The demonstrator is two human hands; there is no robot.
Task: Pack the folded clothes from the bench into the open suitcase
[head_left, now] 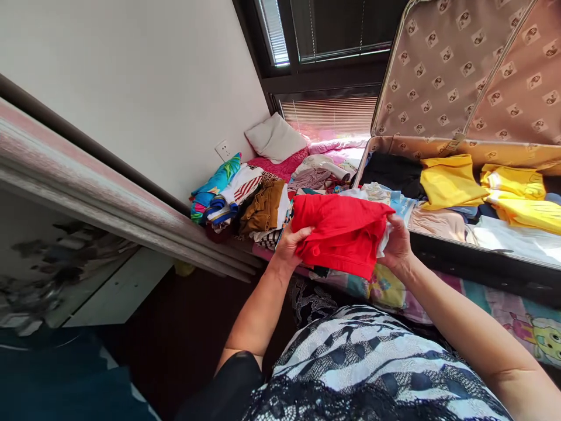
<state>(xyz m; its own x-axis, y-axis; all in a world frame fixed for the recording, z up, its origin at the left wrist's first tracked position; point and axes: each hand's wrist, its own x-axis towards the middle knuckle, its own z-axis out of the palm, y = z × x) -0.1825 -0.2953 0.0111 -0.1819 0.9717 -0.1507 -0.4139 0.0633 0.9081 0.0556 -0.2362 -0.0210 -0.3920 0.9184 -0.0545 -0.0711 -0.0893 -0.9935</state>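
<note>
A folded red garment (339,234) is held up in front of me between both hands; its exact kind does not show. My left hand (293,245) grips its left side, thumb on top. At the opposite side my right hand (398,242) is closed on the garment's edge, where a bit of white cloth also shows by the fingers. Behind the red garment, part of the bedding is hidden. Left of it lies a pile of folded clothes, with brown trousers or shorts (263,204) on the near side and a bright blue patterned cloth (217,181) farther back.
An open suitcase (456,248) stands on the bed to the right, holding yellow garments (453,181) and dark clothes (392,174). A pale cushion (276,138) leans by the wall near the window. A curtain (131,202) hangs at the left.
</note>
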